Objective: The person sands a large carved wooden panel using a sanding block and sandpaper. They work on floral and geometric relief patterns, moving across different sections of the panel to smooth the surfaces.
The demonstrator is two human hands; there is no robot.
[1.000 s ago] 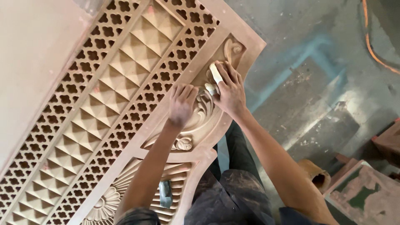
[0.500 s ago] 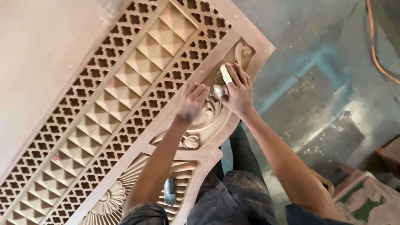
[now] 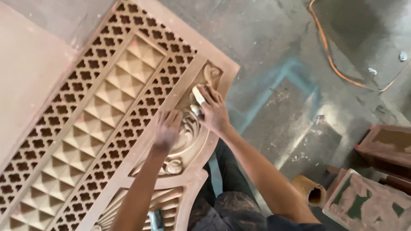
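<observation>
Dusty concrete floor (image 3: 291,51) all around, with an orange cable (image 3: 329,60) at top right and a short brown tube (image 3: 310,192) plus reddish blocks (image 3: 385,147) at lower right. A large carved wooden panel (image 3: 98,111) is laid flat and low, so both arms can reach down onto it. Its long axis runs diagonally, lower left to upper right, with the pierced lattice and the pyramid strip following that line; the scroll-carved end points to the upper right.

Right hand (image 3: 214,112) is closed on a small pale pad (image 3: 198,95), probably sandpaper, which is pressed into the carved scrollwork (image 3: 188,137) near the panel's upper end. The pad's long side is tilted up-left, roughly along the groove being worked.

Left hand (image 3: 166,128) is laid flat, fingers spread, on the carving just beside the right, seemingly to brace the panel. Nothing is gripped by it.
</observation>
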